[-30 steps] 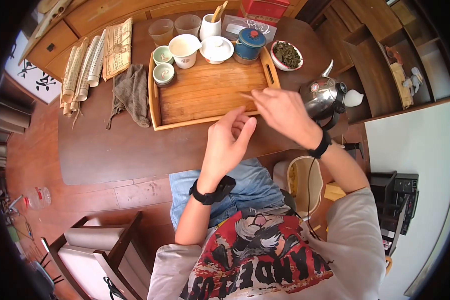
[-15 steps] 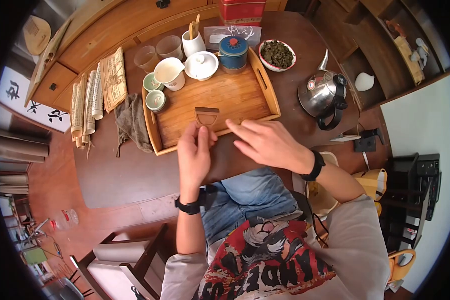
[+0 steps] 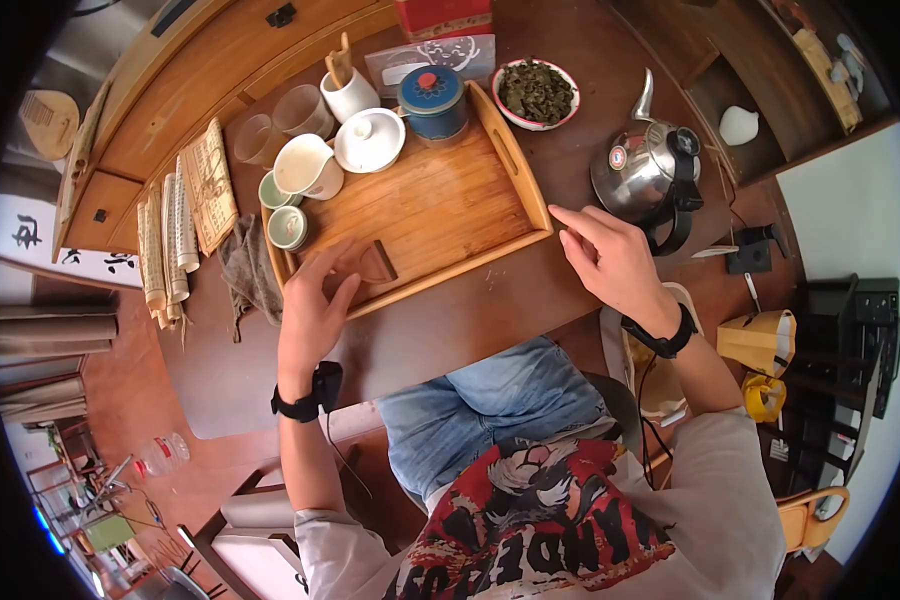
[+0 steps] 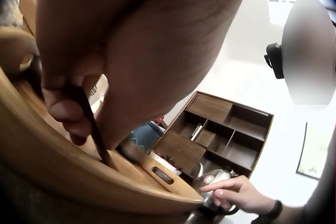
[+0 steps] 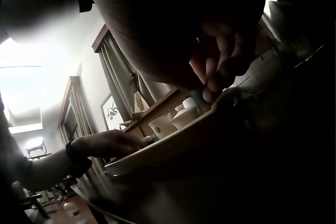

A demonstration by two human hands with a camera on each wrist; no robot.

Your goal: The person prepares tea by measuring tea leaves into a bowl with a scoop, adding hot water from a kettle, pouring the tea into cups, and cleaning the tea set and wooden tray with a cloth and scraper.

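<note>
My left hand [image 3: 312, 305] pinches a small brown half-round piece [image 3: 375, 263] with a dark straight edge, low at the front left of the wooden tray [image 3: 450, 205]. Between thumb and fingers, the dark flat edge [image 4: 93, 124] shows in the left wrist view. The right hand [image 3: 615, 262] holds nothing, its index finger extended by the tray's front right corner. Along the tray's left and back stand a light green cup [image 3: 288, 228], a second one behind it, a white pitcher [image 3: 308, 168], a white lidded bowl [image 3: 370, 142] and a blue lidded pot [image 3: 433, 105].
Right of the tray are a bowl of dark leaves [image 3: 537, 93] and a steel kettle [image 3: 640, 165]. Behind it stand two clear cups and a white holder [image 3: 350, 98] with wooden tools. A brown cloth [image 3: 250, 265] and paper scrolls [image 3: 175, 225] lie at the left.
The brown piece passed from the right hand to the left, which has since carried it leftward along the tray's front. The right hand drew away to the right. The head view shifted.
</note>
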